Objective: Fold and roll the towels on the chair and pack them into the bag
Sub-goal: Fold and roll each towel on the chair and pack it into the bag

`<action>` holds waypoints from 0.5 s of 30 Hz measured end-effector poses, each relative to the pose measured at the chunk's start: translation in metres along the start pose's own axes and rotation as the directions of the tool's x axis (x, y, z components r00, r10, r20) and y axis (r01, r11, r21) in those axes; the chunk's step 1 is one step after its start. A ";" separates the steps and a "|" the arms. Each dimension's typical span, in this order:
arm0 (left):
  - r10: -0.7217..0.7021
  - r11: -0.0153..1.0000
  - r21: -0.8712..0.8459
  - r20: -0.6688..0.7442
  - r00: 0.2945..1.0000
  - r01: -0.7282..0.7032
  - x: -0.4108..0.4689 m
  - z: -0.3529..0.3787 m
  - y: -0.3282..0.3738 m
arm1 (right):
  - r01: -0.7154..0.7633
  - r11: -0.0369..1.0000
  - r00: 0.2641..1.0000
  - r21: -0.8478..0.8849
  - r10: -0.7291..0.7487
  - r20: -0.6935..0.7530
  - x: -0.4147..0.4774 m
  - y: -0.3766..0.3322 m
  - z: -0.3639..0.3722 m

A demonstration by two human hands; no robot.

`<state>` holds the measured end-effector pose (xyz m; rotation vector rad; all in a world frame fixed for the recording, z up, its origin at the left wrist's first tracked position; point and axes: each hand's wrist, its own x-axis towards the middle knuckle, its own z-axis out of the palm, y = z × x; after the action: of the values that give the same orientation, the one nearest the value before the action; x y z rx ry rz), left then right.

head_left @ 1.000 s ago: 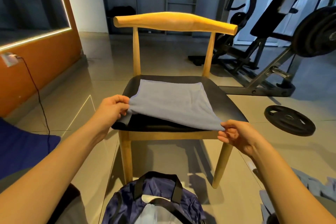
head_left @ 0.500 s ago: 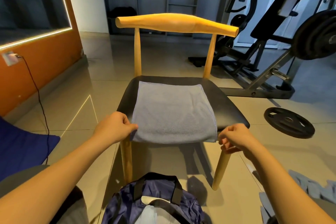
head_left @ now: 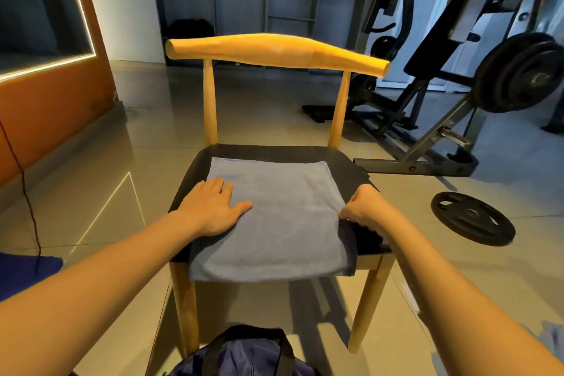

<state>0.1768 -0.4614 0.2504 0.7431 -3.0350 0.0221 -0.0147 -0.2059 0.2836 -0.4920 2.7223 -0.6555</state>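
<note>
Gym floor, from my head cam: a gray-blue towel (head_left: pixel 280 223) lies spread flat on the black seat of a wooden chair (head_left: pixel 274 52), its near edge hanging over the seat front at 6 o'clock. My L hand (head_left: pixel 210 207) rests palm-down on the towel's 9 o'clock side, fingers straight & relaxed, gripping nothing. My R hand (head_left: pixel 366 210) is at the towel's 3 o'clock edge, fingers curled, pinching the hem there. A navy bag (head_left: pixel 244 357) w/ black straps sits on the tiles at 6 o'clock from the chair, just in front of its legs, only its top in view. A black weight plate (head_left: pixel 473 218) lies flat on the floor at 3 o'clock. A weight machine (head_left: pixel 412 166) w/ loaded discs stands at approx 2 o'clock, behind. Pale cloth (head_left: pixel 552 336) shows at the 4 o'clock corner, too cut off to identify
</note>
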 end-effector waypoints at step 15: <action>0.001 0.999 0.048 -0.060 0.998 0.001 0.004 0.023 0.002 | 0.060 0.982 0.996 0.180 -0.046 -0.080 0.113 -0.062 0.000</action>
<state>0.1721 -0.4624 0.2272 0.7317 -2.9877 0.1151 -0.1005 -0.3018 0.2907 -0.5054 2.6922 -0.9454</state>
